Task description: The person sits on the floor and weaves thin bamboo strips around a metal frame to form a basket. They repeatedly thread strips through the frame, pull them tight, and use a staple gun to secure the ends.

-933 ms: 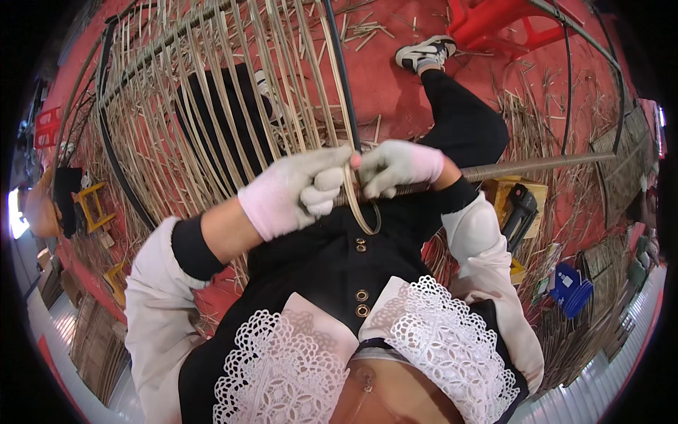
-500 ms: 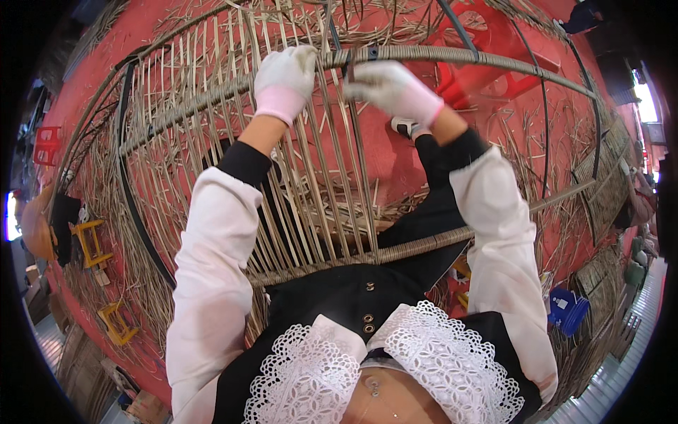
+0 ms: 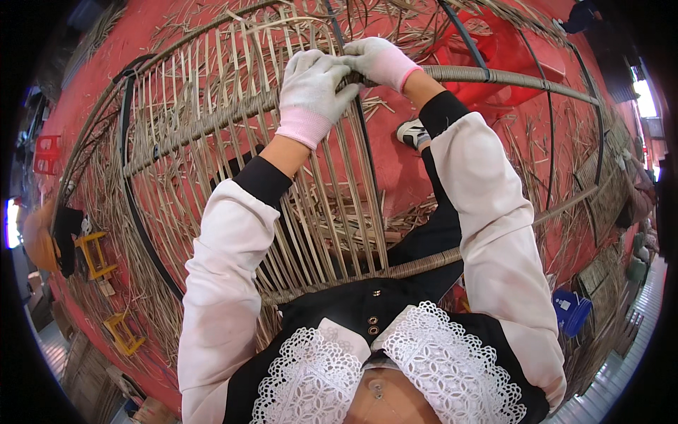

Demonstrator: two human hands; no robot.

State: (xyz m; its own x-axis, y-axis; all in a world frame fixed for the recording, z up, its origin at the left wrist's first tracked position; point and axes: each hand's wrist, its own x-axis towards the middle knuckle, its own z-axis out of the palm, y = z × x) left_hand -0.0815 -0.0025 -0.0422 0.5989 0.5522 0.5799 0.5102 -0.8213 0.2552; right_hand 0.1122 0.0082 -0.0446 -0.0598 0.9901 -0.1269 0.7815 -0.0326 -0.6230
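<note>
A large frame is strung with flat, light-brown strips (image 3: 300, 219), side by side between two bars. My left hand (image 3: 311, 92), in a white glove with a pink cuff, lies over the far wrapped bar (image 3: 212, 124), fingers bent across it and thumb to the right. Beside it my right hand (image 3: 381, 62), gloved alike, pinches at the same bar, its fingertips meeting those of the left. What lies between the right fingertips is hidden. A black crosspiece (image 3: 369, 152) runs down from beneath the hands. Close to my waist is the near wrapped bar (image 3: 417, 265).
A red plastic chair (image 3: 494, 56) lies beyond the bar at the right. Loose strips litter the red floor (image 3: 409, 177). A blue bucket (image 3: 571, 311) stands at the right, and small yellow stools (image 3: 95, 256) at the left. My shoe (image 3: 411, 133) shows beneath the frame.
My left hand has shifted right along the bar. My right hand, blurred and apart before, has moved up and in to meet it on the bar.
</note>
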